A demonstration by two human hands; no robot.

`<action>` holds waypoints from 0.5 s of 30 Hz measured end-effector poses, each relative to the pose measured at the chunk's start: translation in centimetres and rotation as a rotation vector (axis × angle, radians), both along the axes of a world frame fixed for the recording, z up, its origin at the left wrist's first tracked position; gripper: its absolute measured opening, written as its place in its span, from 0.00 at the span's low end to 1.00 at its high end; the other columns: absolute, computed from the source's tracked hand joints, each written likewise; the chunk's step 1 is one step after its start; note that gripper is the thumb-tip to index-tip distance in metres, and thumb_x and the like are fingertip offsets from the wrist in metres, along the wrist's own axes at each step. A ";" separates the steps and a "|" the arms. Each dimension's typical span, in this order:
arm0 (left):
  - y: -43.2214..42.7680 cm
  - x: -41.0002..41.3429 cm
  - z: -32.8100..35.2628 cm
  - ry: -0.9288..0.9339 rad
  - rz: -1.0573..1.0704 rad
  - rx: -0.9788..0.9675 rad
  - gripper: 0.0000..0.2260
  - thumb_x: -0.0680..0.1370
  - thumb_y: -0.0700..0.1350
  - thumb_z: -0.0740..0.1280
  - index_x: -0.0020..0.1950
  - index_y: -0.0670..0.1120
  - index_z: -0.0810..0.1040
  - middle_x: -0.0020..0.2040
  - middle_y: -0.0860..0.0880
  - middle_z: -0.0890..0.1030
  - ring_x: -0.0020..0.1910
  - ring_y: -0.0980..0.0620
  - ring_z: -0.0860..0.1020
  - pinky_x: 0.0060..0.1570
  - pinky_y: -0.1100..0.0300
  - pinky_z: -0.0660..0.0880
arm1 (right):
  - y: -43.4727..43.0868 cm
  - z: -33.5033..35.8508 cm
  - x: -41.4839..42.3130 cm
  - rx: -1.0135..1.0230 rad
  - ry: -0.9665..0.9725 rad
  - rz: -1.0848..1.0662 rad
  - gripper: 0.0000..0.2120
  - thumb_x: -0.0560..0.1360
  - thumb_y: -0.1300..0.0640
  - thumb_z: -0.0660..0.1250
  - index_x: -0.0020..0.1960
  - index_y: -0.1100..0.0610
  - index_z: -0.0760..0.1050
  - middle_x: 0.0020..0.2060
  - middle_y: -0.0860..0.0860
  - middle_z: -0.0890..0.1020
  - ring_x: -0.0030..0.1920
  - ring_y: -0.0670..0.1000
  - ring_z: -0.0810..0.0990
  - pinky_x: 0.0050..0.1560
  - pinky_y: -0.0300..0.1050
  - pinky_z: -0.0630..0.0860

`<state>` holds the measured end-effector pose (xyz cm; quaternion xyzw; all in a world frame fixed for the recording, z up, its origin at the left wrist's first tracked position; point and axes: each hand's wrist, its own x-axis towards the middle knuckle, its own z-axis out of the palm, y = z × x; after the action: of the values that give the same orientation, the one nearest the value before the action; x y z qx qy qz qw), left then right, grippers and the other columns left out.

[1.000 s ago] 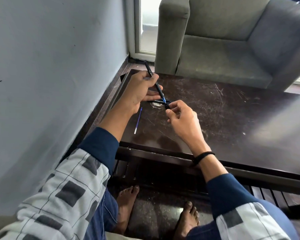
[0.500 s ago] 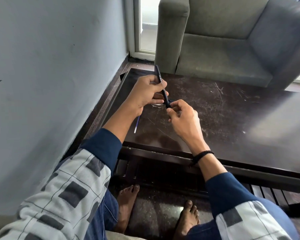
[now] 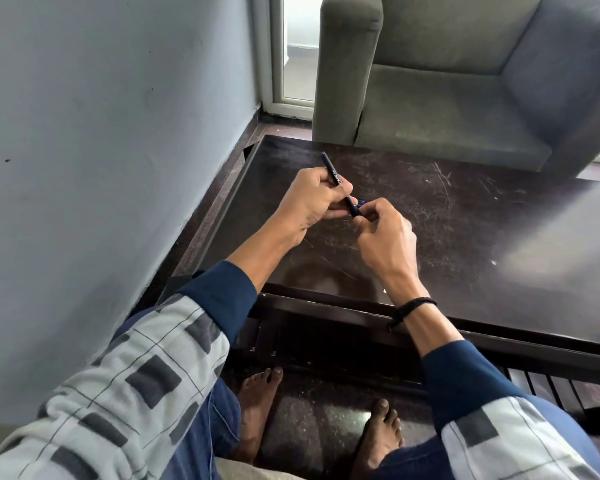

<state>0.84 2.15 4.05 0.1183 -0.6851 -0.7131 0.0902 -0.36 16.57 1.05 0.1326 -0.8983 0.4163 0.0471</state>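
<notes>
Both of our hands have drifted a little to the right over the last second. The pen (image 3: 330, 168) tilts more than it did half a second ago, and the thin blue refill that lay on the wood beside our left wrist is no longer in sight.

Farthest left stands the grey-blue wall (image 3: 101, 133), with our checked left sleeve (image 3: 135, 375) in front of it. Our left hand (image 3: 312, 202) is curled round the middle of the pen, so the dark barrel sticks out up and away from us past the knuckles. The pen is held over the near-left part of the table (image 3: 482, 237), and as far as we can tell it does not touch the wood.

Its lower end goes into our right hand (image 3: 385, 237), whose thumb and fingertips pinch it, and the two hands almost meet there. A small blue piece (image 3: 361, 201) shows just behind that end, but we cannot tell what it is. A black wristband (image 3: 416, 304) circles the right wrist. Beyond the scratched table, further right, stands a grey armchair (image 3: 430, 116).
</notes>
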 end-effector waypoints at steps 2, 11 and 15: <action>0.3 0.0 -0.4 -0.008 0.019 -0.018 0.01 0.80 0.36 0.68 0.49 0.40 0.78 0.47 0.38 0.85 0.43 0.50 0.86 0.39 0.59 0.82 | 0.0 -0.2 0.1 0.023 0.005 0.003 0.05 0.81 0.59 0.66 0.56 0.56 0.78 0.51 0.52 0.84 0.49 0.56 0.80 0.50 0.51 0.74; -1.9 -0.3 0.5 -0.042 0.088 0.048 0.08 0.76 0.35 0.73 0.54 0.35 0.82 0.45 0.40 0.85 0.41 0.48 0.86 0.45 0.57 0.84 | 0.7 0.6 -1.9 0.068 0.049 0.022 0.05 0.81 0.57 0.67 0.55 0.52 0.79 0.48 0.47 0.81 0.48 0.51 0.77 0.47 0.45 0.68; -4.4 -1.3 -0.5 -0.082 0.159 -0.133 0.03 0.73 0.35 0.76 0.45 0.37 0.84 0.40 0.42 0.85 0.39 0.47 0.85 0.43 0.59 0.83 | 1.7 -0.3 -2.9 0.140 0.020 0.003 0.07 0.79 0.59 0.68 0.55 0.52 0.80 0.51 0.48 0.81 0.51 0.52 0.78 0.48 0.44 0.67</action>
<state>-0.46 -2.28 3.59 0.1953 -0.7225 -0.6512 0.1262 -3.22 18.29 0.78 0.1411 -0.9245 0.3511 0.0458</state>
